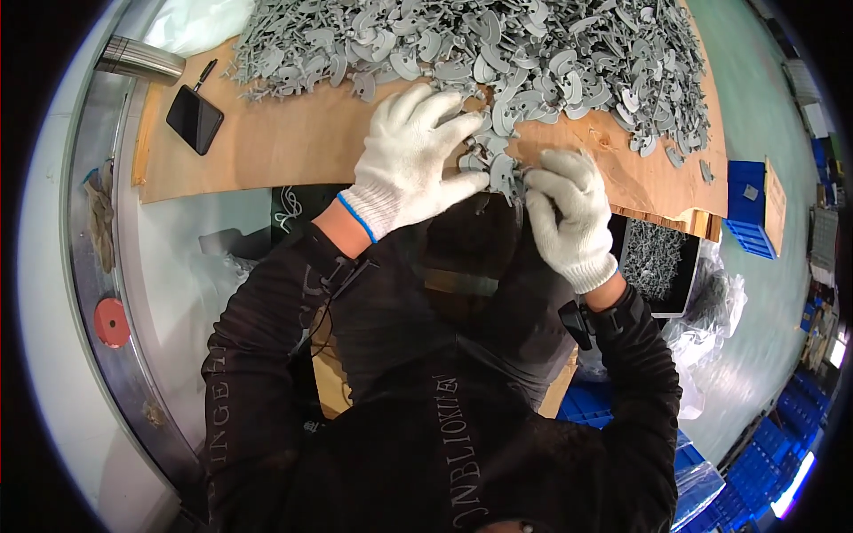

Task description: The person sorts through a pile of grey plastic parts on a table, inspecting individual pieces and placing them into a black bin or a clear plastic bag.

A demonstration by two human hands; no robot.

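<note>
A large heap of small grey curved parts (480, 53) covers the far side of the wooden table, and a narrow trail of them runs down to the near edge. My left hand (409, 164), in a white knitted glove, rests by that trail with its fingers apart, the thumb and fingertips beside a few loose grey parts (503, 169). On the trail's other side my right hand (570, 213), gloved too, has its fingers curled in. Its fingertips are close to the same parts at the table edge; whatever they pinch is hidden.
A black phone (195, 119) and a metal cylinder (142, 60) lie at the table's left. Beneath the right edge stands a bin of small grey pieces (653, 259), beside clear plastic bags (711, 329). A blue crate (748, 204) stands farther right.
</note>
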